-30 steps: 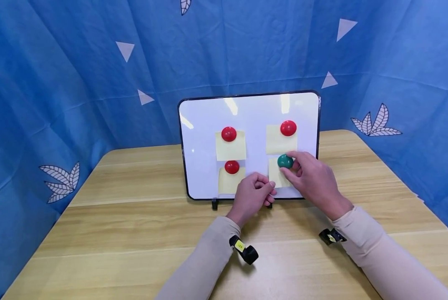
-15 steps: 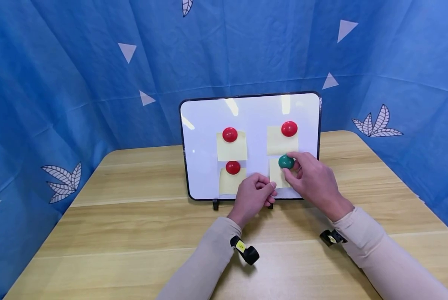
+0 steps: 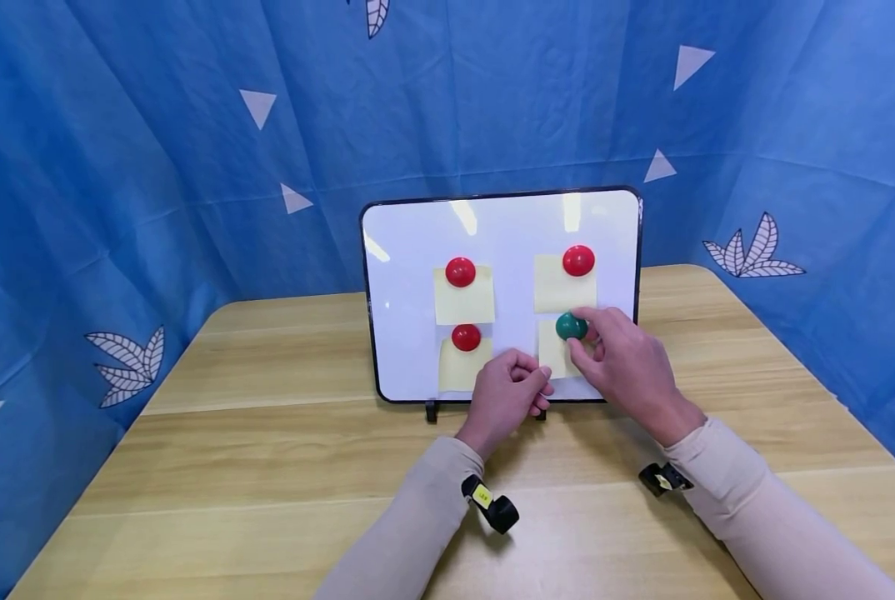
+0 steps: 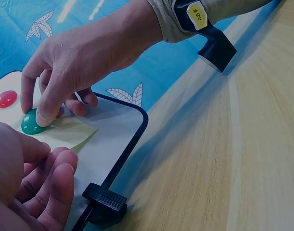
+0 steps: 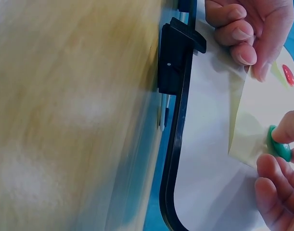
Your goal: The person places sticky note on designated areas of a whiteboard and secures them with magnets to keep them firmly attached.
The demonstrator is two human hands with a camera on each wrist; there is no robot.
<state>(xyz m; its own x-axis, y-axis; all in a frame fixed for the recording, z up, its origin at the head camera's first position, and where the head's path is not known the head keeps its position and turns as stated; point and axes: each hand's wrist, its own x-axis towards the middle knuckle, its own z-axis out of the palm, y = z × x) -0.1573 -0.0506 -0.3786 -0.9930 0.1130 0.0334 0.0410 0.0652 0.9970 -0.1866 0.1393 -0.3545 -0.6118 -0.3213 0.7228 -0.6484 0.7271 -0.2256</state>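
A whiteboard [image 3: 402, 308] stands upright on the table with yellow sticky notes on it. My right hand [image 3: 631, 358] pinches a round green magnet [image 3: 571, 326] between thumb and index finger, against the lower right sticky note [image 3: 556, 354]. In the right wrist view that note [image 5: 250, 120] stands partly away from the board at its lower edge. My left hand [image 3: 503, 392] pinches its lower left corner between thumb and fingertips. Red magnets sit on the other notes: the upper right magnet [image 3: 578, 261], the upper left magnet [image 3: 460, 272] and the lower left magnet [image 3: 466, 337].
Black clip feet [image 4: 106, 198] hold the board's lower edge. The wooden table [image 3: 267, 467] spreads out around the board. A blue patterned curtain [image 3: 492, 100] hangs close behind it and along both sides. Each wrist wears a black camera mount [image 3: 490, 502].
Both hands keep their places at the note and the green magnet. The whole head view shifts slightly, with the board a little lower in the picture.
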